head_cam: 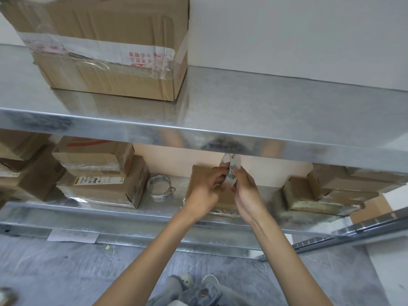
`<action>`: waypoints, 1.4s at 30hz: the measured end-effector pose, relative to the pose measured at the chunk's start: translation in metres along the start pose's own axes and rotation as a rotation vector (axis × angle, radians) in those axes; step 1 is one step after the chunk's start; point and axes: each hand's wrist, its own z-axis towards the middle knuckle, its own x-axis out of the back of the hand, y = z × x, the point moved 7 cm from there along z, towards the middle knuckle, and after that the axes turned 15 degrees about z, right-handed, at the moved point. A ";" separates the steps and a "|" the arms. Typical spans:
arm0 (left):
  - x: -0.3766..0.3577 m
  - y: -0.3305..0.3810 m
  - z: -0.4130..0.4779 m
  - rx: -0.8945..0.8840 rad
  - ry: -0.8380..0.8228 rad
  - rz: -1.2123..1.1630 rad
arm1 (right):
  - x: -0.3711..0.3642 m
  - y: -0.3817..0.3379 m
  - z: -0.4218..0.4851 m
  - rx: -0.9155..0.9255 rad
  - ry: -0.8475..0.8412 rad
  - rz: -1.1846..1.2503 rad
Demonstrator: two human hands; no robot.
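Held on edge between both hands: a printed tape roll (pixel 230 171), up under the lip of the upper shelf (pixel 242 138) and just over the small cardboard box (pixel 197 176) on the lower shelf (pixel 163 202). Left hand (pixel 204 187) curled round the roll's left rim, fingertips pinching at its edge, probably picking for the loose end. Right hand (pixel 245 192) wrapped round the right side, thumb up on the printed face.

Likely light, stiff at the core, smooth and a little slippery on the wound face, sticky only where the end lifts. Best taken by the rim or through the centre hole, never by the free tape. Cannot tell whether any tape is pulled free.

Small box under the hands closed, nothing of the inside on show. Left of it a second tape roll (pixel 157 186) lying flat with a loose tab sticking out, just beside a stack of sealed cartons (pixel 97 173). More closed cartons (pixel 320 195) to the right, and a big taped carton (pixel 106 47) up on the upper shelf. No contents visible in any of them.
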 end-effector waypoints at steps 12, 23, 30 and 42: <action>0.010 0.014 -0.006 -0.047 0.118 -0.003 | -0.014 -0.013 -0.002 0.007 -0.151 -0.005; 0.006 0.007 -0.007 -0.035 0.162 -0.002 | -0.016 -0.013 -0.005 0.027 -0.157 -0.002; 0.007 0.006 -0.008 -0.019 0.168 0.023 | -0.021 -0.020 -0.008 0.074 -0.265 -0.073; 0.048 0.009 -0.004 0.063 0.474 -0.001 | -0.010 -0.021 0.009 -0.043 -0.015 0.028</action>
